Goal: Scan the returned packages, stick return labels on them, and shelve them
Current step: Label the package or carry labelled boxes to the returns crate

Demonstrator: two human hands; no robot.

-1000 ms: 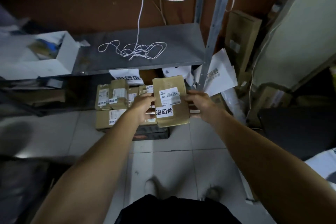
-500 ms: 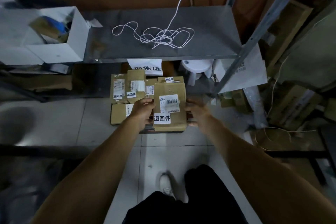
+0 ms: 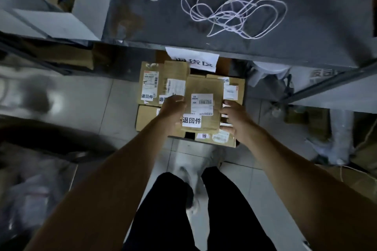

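Observation:
I hold a small brown cardboard package (image 3: 204, 87) with a barcode label and a white return label (image 3: 191, 120) on its face. My left hand (image 3: 172, 111) grips its left edge and my right hand (image 3: 234, 118) grips its right edge. The package hangs just above a pile of similar labelled packages (image 3: 150, 85) stacked low under the grey metal shelf (image 3: 306, 32), beneath a white paper sign (image 3: 193, 59).
A tangled white cord (image 3: 224, 12) lies on the shelf top, with an open white box (image 3: 67, 6) at its left. A shelf post (image 3: 326, 85) and cardboard clutter (image 3: 330, 128) stand at the right. Tiled floor (image 3: 85, 104) lies left; my legs and shoes (image 3: 195, 189) are below.
I have moved closer to the shelf and bent over it. The package in both hands has gone down toward the pile below the shelf. Both hands keep their hold.

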